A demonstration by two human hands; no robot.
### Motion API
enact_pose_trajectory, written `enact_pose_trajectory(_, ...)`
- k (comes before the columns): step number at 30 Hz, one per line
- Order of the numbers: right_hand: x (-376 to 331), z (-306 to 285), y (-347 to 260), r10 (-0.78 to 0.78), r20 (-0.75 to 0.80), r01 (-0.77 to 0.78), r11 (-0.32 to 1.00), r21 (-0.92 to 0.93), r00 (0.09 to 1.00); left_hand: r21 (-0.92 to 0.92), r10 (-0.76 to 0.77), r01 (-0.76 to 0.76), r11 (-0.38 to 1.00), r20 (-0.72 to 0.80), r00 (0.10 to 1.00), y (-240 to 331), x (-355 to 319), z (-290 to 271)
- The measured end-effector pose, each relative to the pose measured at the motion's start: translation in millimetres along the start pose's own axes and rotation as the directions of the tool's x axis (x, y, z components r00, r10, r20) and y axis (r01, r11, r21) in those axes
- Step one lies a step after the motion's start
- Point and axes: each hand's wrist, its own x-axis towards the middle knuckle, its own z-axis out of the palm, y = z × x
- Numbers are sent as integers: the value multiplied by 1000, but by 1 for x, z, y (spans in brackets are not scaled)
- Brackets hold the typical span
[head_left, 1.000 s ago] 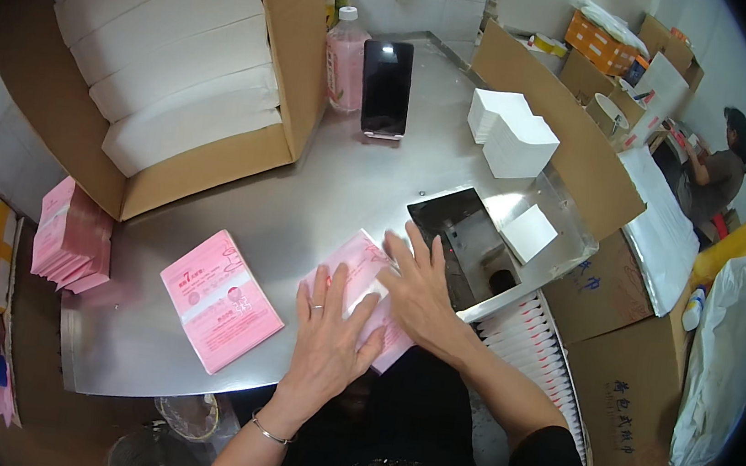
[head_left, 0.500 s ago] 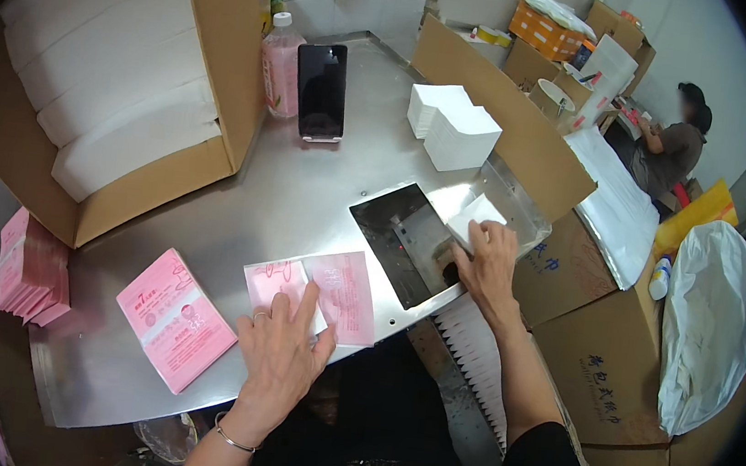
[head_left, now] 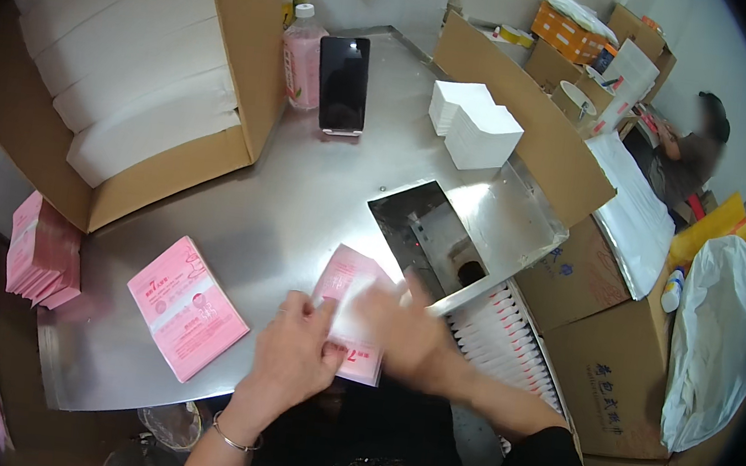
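Observation:
My left hand [head_left: 293, 353] pinches the left edge of a pink printed plastic sleeve [head_left: 361, 365] at the table's front edge. A white folded tissue [head_left: 350, 311] shows over the middle of the sleeve, between my hands. Smeared by motion, my right hand [head_left: 411, 339] is over the sleeve's right side with its fingers toward the tissue; its grip does not show. To the left lies a flat stack of pink sleeves [head_left: 188, 309]. At the far right of the metal table [head_left: 303, 202] stand white stacks of folded tissues [head_left: 483, 135].
A rectangular opening [head_left: 419, 229] cuts the table at right, above a box of white packs with red marks [head_left: 508, 340]. A carton of white bundles [head_left: 250, 141], pink packs [head_left: 44, 255], a phone [head_left: 342, 87] and a bottle [head_left: 303, 59] surround it. Another person [head_left: 689, 163] sits far right.
My right hand has moved left from the opening to the sleeve, and the white tissue there is gone from its edge. The sleeve has turned under my left hand. The view has shifted slightly.

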Motion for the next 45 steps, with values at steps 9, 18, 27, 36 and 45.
enact_pose_trajectory(9,74,59,39,228,-54,-234,932,-276,972,1,-104,104,995,-98,990,30,12,7)
enact_pose_trajectory(18,43,-23,102,558,349,-526,829,-191,753,-251,-166,94,963,-282,945,-12,-39,-13)
enact_pose_trajectory(27,123,-82,315,108,-548,-315,901,-299,829,404,-486,570,716,-297,822,-61,-49,-29)
enact_pose_trajectory(36,120,-75,261,618,-198,-647,742,-173,761,213,-508,585,783,-324,798,-62,-49,-39)
enact_pose_trajectory(45,48,-103,223,371,-438,-388,920,53,819,117,-475,501,858,-195,858,-81,-45,-62)
